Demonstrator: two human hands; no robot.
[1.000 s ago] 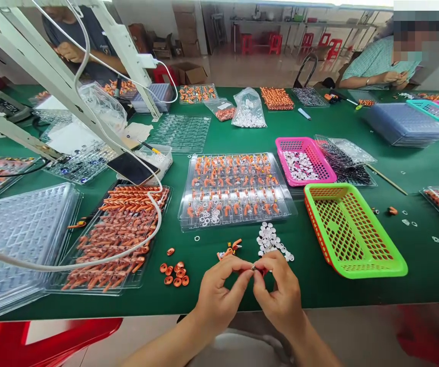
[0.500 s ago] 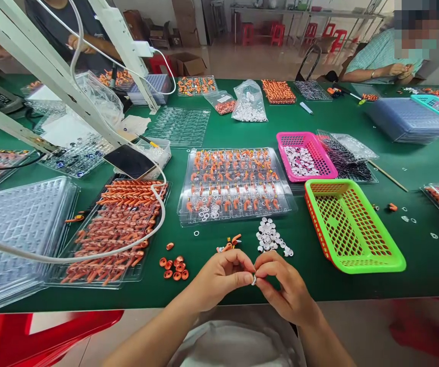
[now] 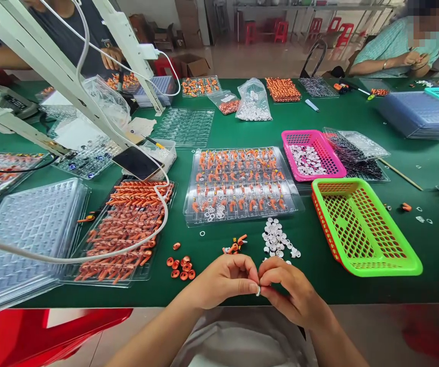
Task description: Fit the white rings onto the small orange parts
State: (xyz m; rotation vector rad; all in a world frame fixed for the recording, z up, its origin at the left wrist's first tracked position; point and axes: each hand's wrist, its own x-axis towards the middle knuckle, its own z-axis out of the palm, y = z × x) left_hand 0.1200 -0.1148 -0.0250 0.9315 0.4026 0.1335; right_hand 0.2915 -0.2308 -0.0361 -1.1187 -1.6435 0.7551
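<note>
At table edge, left hand (image 3: 225,280) & right hand (image 3: 290,293) fingers pinch small white ring (image 3: 258,290) together.

Both hands (image 3: 259,285) pinching small ring (image 3: 258,291)

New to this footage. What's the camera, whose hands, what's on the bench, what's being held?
One camera, worn on a person's head, looks forward and down. No machine: the left hand and right hand are that person's own. They meet at the near edge of the green table, pinching a tiny white ring-shaped part between their fingertips. Just beyond lie a pile of small white round pieces, loose orange rings, a clear plastic tray of orange parts and an empty green plastic basket. Other people work at the far side.
</note>
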